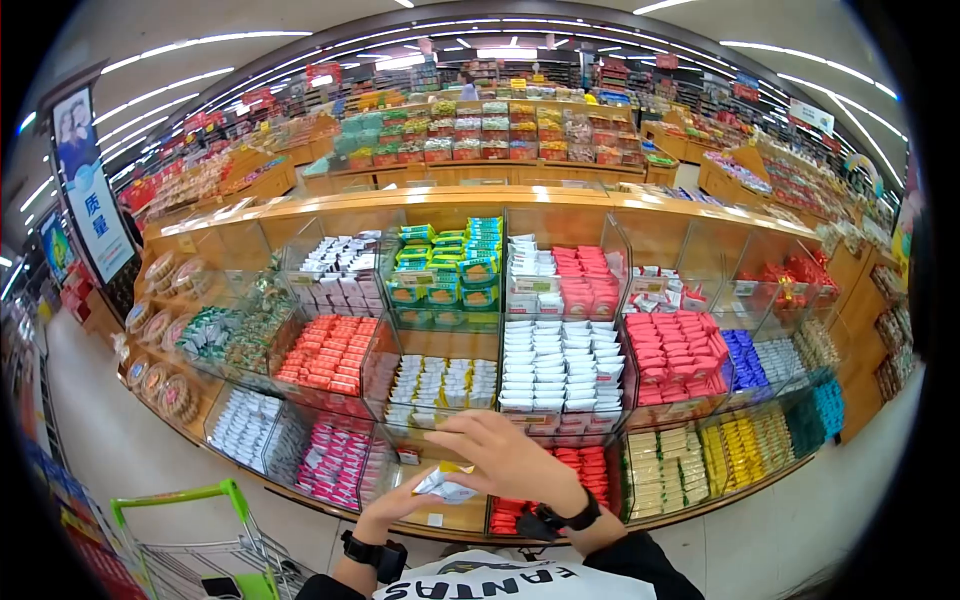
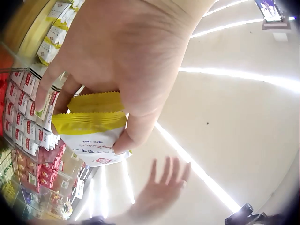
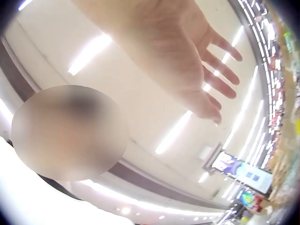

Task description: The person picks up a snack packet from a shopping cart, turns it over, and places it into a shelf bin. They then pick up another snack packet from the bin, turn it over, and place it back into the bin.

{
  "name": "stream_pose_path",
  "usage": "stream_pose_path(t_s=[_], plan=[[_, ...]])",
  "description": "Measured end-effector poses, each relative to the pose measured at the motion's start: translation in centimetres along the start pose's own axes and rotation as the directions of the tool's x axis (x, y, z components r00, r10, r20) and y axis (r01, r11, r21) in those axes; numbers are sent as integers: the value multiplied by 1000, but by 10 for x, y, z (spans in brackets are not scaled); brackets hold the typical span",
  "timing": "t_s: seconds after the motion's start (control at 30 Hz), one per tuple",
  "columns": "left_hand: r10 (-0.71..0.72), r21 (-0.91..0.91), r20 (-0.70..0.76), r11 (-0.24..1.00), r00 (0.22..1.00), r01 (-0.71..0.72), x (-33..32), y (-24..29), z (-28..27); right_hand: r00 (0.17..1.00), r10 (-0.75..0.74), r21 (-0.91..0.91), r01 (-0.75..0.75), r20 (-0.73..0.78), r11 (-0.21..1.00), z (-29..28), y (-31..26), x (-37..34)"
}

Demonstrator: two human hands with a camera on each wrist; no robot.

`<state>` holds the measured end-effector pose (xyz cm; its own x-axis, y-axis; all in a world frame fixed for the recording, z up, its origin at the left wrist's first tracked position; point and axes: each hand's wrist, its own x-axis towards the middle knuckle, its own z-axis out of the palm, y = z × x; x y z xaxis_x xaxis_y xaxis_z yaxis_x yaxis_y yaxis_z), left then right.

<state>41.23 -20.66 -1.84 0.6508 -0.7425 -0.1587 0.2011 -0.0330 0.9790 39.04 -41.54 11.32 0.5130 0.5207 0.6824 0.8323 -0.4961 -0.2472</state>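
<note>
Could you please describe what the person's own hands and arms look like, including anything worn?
The left hand and right hand are ungloved. Each wrist bears a black strap with a small, dark, boxy device. Black fabric sleeves cover the arms further up, ending short of the straps.

A supermarket: clear-walled bins (image 1: 462,517) of wrapped snacks (image 1: 562,365), a shopping cart (image 1: 238,497), and stocked display islands (image 1: 455,174) beyond.

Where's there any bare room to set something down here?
Bare wood beside the left hand, between magenta packets and red packets; open floor beyond the trolley handle. White packets and pink packets stand tightly crowded.
</note>
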Motion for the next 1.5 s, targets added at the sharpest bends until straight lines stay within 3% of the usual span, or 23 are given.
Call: stream_pose_path(t_s=[0.07,0.13,0.17,0.2,0.27,0.4,0.47,0.57,0.7,0.83,0.9,1.07,1.27,1.37,1.47,1.5], plan=[[26,17,5,1000,1000,-26,-4,-6,3,998,-15,-25,17,55,1000,30,13,-20],[24,33,-21,999,1000,-23,-8,-6,8,935,124,249,-214,332,944,48,17,-35],[10,120,-57,993,998,-3,-11,-9,9,876,173,269,-318,451,909,45,13,-34],[-3,205,-94,978,996,22,-14,-11,11,877,160,274,-308,454,911,45,11,-35],[-25,145,-82,989,996,36,-19,-15,15,836,154,308,-356,527,882,45,9,-43],[-34,43,-93,998,995,39,-31,-36,22,850,119,350,-334,512,875,63,13,-68],[-25,74,-162,997,986,37,-36,-36,32,849,125,355,-342,514,870,70,11,-74],[110,97,-247,991,963,-89,-44,-45,38,852,134,381,-361,506,851,71,6,-72],[36,-30,-293,998,955,-47,-58,-36,49,895,130,449,-334,426,829,82,5,-75],[49,-131,-329,987,943,-97,-60,-44,50,855,149,410,-382,497,828,84,5,-69],[58,-84,-377,992,924,-97,-65,-42,55,810,193,417,-470,553,778,87,6,-68],[156,58,-452,988,878,-145,-64,-67,38,840,122,403,-375,529,835,101,7,-59],[121,37,-463,992,878,-117,-85,-57,27,853,91,370,-316,515,874,119,-7,-46],[157,-1,-470,984,868,-178,-101,-57,25,821,81,401,-359,565,842,126,-19,-38],[193,58,-492,980,849,-189,-116,-51,25,843,28,424,-299,537,855,131,-32,-28],[212,101,-493,977,844,-186,-122,-47,25,818,44,426,-344,573,837,134,-36,-27]])
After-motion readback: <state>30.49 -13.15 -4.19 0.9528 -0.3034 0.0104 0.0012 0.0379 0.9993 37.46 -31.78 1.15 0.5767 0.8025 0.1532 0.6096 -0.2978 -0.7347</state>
